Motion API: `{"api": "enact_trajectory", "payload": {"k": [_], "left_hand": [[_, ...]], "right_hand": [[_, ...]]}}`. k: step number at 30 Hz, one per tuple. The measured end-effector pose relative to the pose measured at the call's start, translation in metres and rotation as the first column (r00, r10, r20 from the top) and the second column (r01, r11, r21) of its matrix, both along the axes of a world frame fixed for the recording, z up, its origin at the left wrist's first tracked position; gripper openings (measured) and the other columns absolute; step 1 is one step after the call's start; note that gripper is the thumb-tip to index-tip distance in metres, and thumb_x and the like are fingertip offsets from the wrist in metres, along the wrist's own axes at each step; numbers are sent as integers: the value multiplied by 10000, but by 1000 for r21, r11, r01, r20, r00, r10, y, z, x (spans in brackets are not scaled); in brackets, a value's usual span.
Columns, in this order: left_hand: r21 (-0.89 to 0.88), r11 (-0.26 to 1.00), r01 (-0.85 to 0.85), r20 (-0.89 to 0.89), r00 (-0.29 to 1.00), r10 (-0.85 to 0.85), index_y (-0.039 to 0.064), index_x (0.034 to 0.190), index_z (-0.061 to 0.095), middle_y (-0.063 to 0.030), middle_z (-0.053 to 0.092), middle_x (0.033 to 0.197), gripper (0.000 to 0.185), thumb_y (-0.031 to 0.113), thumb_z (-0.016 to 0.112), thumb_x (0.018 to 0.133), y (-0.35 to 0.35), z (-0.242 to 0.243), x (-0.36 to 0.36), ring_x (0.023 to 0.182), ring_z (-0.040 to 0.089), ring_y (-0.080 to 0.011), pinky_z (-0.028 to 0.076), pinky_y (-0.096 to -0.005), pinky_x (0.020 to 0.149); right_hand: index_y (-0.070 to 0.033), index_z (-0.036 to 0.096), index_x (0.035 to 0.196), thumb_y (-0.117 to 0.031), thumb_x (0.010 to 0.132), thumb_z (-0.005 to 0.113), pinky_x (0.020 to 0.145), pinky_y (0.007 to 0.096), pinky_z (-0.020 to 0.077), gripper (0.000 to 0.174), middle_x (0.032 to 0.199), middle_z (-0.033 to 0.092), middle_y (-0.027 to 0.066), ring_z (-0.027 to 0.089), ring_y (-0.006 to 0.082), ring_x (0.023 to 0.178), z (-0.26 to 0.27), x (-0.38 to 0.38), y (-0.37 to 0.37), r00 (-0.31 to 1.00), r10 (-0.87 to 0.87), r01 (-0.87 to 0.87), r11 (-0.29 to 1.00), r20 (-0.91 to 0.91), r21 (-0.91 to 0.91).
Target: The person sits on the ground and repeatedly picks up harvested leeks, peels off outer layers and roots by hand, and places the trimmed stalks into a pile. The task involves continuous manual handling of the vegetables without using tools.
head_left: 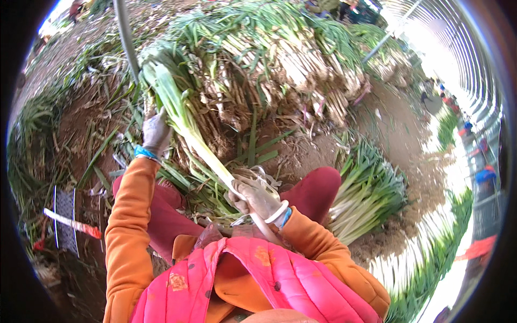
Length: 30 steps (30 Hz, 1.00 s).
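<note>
A long green onion (pixel 200 141) lies slantwise before me, its leaves away from me and its pale shank towards my lap. My right hand (pixel 256 198), in a dirty glove, is closed around the lower shank. My left hand (pixel 156 130), also gloved, is beside the leaves at the upper left; whether its fingers grip a leaf is not clear. Stripped leaves and stalks (pixel 202 183) lie between my knees. A sheaf of cleaned green onions (pixel 363 194) rests on the soil just right of my right knee.
A heap of untrimmed green onions (pixel 282 60) spreads ahead, roots facing me. A metal pole (pixel 127 40) stands at upper left. Cleaned onions form a long row (pixel 420 250) at right. A woven strip (pixel 64 218) lies at left. Other people (pixel 484 175) are along the right side.
</note>
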<state>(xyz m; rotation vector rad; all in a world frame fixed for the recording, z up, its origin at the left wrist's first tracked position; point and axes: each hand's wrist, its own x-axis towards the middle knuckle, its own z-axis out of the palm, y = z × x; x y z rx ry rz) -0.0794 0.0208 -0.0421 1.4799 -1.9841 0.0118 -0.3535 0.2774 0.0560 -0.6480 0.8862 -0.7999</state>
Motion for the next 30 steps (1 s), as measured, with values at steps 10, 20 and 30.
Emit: {"api": "enact_trajectory", "payload": {"k": [10,20,30], "left_hand": [[366,921,-130,321,947,7,15,1400,365,-231,595,1254,577,238,570,909,-112,-102,201,1114,597,-371,475,-423,928],[648,745,-160,218,976,20,-36,1301,517,-215,617,1206,553,321,636,895,-87,-118,245,1090,604,-300,458,-366,925],[760,621,-191,155,982,112,1,1206,608,-139,679,1026,409,263,581,894,-107,-170,314,883,623,-212,490,-334,797]], "right_hand": [[-74,525,1073,-288,989,490,411,212,355,232,742,543,0,475,67,502,-15,-36,45,954,-265,256,963,-138,-85],[-37,476,1096,-341,1029,380,388,220,396,326,737,554,45,436,78,477,11,-152,76,478,-870,776,484,-125,-404],[-45,534,1128,-250,991,498,499,277,452,249,799,607,46,535,116,570,-46,-442,211,-309,-888,738,2,-341,-675]]}}
